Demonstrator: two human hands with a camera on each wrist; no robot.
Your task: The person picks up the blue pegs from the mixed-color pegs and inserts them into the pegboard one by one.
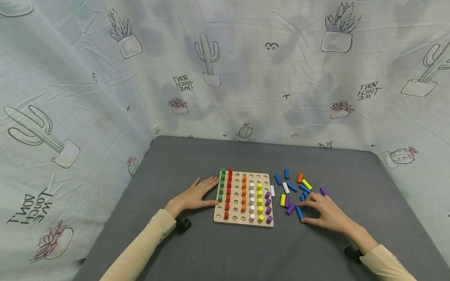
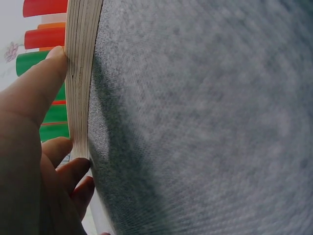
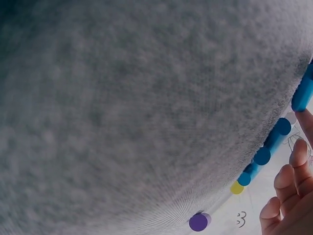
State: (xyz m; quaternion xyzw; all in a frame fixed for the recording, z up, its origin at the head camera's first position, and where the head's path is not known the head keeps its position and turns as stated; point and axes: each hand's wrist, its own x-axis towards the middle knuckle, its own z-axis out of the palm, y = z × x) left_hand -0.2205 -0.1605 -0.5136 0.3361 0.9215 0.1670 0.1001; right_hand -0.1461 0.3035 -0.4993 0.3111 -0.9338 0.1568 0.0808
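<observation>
A wooden pegboard (image 1: 230, 221) lies on the grey table with rows of green, red, orange, white, yellow and purple pegs standing in it. My left hand (image 1: 194, 195) rests at the board's left edge, fingers spread, thumb near the front; in the left wrist view the fingers touch the board's side beside a green peg (image 2: 32, 62). Among loose pegs to the right, my right hand (image 1: 325, 210) has thumb and index fingertip at opposite ends of a blue peg (image 1: 299, 213). The right wrist view shows a fingertip against the blue peg (image 3: 302, 93); the thumb is out of that view.
Several loose pegs lie right of the board: a white peg (image 1: 286, 188), a yellow peg (image 1: 283, 200), an orange peg (image 1: 300, 178) and a purple peg (image 1: 290, 209) among them. Another purple peg (image 1: 324, 191) lies behind the right hand. A patterned cloth (image 1: 225, 78) hangs behind the table.
</observation>
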